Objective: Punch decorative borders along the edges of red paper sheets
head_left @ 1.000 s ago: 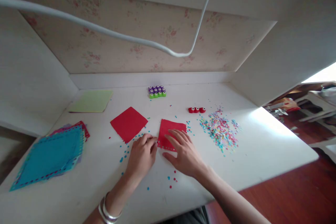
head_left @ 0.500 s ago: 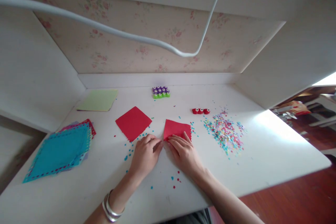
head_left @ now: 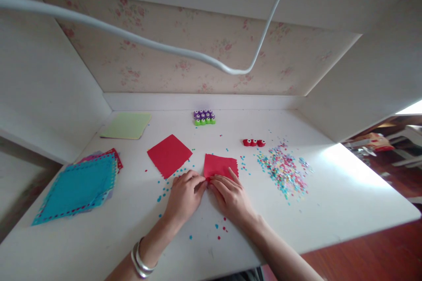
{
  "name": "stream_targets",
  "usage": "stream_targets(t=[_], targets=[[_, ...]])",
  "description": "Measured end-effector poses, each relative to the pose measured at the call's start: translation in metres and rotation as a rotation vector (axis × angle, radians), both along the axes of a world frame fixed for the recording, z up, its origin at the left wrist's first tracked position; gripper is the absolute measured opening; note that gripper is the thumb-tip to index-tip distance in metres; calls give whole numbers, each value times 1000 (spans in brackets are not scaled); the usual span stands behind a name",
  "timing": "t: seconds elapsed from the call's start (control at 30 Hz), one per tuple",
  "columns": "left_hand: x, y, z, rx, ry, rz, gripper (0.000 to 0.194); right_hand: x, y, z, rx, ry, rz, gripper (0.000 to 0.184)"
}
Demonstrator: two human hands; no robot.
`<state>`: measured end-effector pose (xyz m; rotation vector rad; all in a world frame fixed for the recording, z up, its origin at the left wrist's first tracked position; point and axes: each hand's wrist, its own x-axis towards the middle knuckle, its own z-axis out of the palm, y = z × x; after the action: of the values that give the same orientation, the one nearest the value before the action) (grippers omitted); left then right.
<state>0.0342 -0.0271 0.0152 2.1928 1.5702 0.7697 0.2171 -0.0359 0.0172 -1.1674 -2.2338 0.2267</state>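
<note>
At the middle of the white desk, the left hand's thumb and forefinger meet in a pinch on the near left corner of a red sheet. The right hand lies over its near edge, fingers stretched and close together; its thumb is hidden, so I cannot tell whether it grips. The sheet looks thin: probably light, bendable, easily creased or torn, and better held by its smooth far edge than the notched right side. Farther back, markings on the 3 red pieces are too small to read.
</note>
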Motion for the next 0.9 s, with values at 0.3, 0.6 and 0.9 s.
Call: stream_targets(t=[0.3, 0.6, 0.9], targets=[[1, -4, 7, 54, 157, -48, 20, -7, -3, 0, -3, -107, -36, 30], [2, -7, 6, 54, 233, -76, 21, -9, 2, -14, 86, -72, -70, 30], [2, -9, 5, 79, 233, -101, 18, -7, 6, -12, 181, -106, -38, 26]])
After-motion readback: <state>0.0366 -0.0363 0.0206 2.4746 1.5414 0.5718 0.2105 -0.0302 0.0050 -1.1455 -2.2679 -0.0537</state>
